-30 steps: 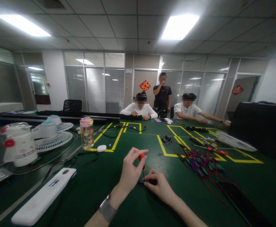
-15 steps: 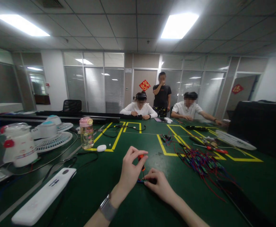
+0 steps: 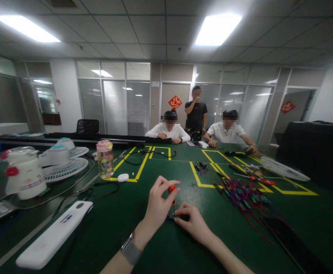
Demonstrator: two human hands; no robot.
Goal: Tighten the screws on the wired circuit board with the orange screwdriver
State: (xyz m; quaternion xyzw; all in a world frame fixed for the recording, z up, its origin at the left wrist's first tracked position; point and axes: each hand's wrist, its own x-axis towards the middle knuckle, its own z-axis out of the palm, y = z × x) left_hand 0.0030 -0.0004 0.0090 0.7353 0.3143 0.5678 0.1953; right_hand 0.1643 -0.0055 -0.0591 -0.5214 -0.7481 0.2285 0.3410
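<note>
My left hand (image 3: 158, 199) is closed on a small screwdriver (image 3: 172, 189) with an orange-red handle, held upright. Its thin shaft points down at a small circuit board with wires (image 3: 170, 217) on the green table. Fingertips of my right hand (image 3: 193, 220) pinch the right end of that board and press it near the tabletop. The tip of the screwdriver meets the board close to my right fingers; the exact contact point is too small to make out.
Right of my hands lies a tangled pile of wired boards (image 3: 242, 192), with another screwdriver (image 3: 253, 178) behind it. To the left are a white elongated device (image 3: 55, 234), a white case (image 3: 123, 177), a bottle (image 3: 105, 161), a kettle (image 3: 25, 175) and fans (image 3: 63, 167). Co-workers sit opposite.
My hands stay nearly in place, with the screwdriver still upright over the board. Across the table, the co-worker at right has drawn the outstretched arm inward.
</note>
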